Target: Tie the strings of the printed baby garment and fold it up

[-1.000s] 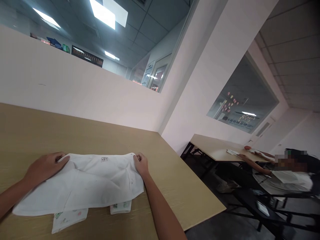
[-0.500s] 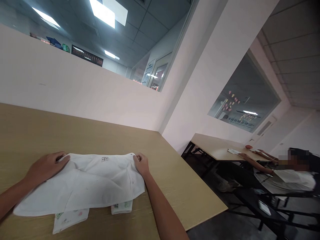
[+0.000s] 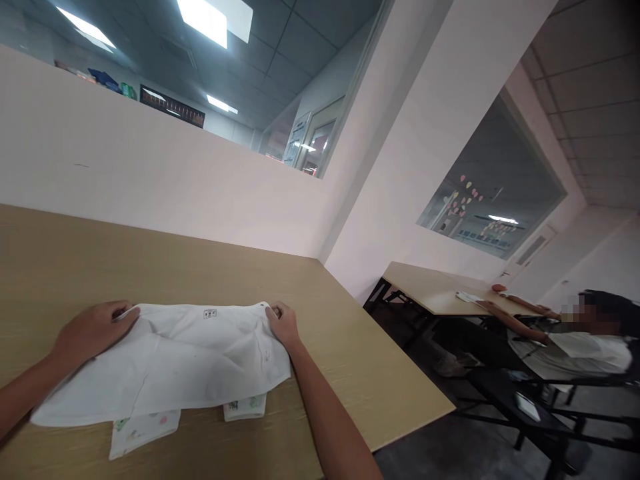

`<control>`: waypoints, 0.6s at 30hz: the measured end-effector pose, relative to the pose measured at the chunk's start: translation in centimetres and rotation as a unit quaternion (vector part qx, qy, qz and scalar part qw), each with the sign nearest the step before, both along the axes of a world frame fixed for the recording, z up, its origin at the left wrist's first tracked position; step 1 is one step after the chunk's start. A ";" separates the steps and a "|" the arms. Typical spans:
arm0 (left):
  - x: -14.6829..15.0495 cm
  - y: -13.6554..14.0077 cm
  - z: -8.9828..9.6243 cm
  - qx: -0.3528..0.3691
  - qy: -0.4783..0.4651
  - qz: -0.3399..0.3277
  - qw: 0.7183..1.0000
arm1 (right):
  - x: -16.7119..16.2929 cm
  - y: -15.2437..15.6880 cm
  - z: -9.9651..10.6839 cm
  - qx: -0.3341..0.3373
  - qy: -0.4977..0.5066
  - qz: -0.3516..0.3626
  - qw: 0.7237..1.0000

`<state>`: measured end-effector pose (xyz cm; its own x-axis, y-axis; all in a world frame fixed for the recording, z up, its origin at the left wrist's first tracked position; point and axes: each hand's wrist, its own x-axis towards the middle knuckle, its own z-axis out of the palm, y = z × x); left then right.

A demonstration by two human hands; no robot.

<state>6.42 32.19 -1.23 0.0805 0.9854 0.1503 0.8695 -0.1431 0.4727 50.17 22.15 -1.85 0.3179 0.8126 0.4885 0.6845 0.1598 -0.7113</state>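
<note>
A white cloth garment (image 3: 200, 367) lies spread and slightly wrinkled on the wooden table (image 3: 200, 267), with a small dark printed mark near its far edge. Two strips of printed cloth, one at the left (image 3: 145, 432) and one at the right (image 3: 245, 408), stick out from under its near edge. My left hand (image 3: 100, 330) is closed on the garment's far left corner, thumb on top. At the far right corner, my right hand (image 3: 283, 325) pinches the cloth between thumb and curled fingers.
A white wall (image 3: 150, 193) with a window rises behind the table. To the right, a person in a white top (image 3: 585, 350) sits at another table (image 3: 425, 287), arms stretched over it. A phone-like white object (image 3: 527, 405) lies on a black bench (image 3: 500, 393).
The camera view has shifted very slightly. Both hands keep their hold on the garment, which lies almost the same as before.
</note>
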 end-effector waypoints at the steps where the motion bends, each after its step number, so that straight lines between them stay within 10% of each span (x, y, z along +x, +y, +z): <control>1: 0.0 0.0 0.0 -0.006 0.008 0.002 1.000 | 0.0 0.0 0.0 -0.001 -0.001 0.001 1.000; 18: -0.1 0.0 0.3 -0.002 -0.010 -0.017 1.000 | 0.2 0.3 -0.2 0.001 0.004 0.004 1.000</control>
<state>6.30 32.15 -0.98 0.1114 0.9827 0.1478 0.8546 -0.1706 0.4904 50.39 22.41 -2.03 0.3150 0.8146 0.4870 0.6774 0.1664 -0.7166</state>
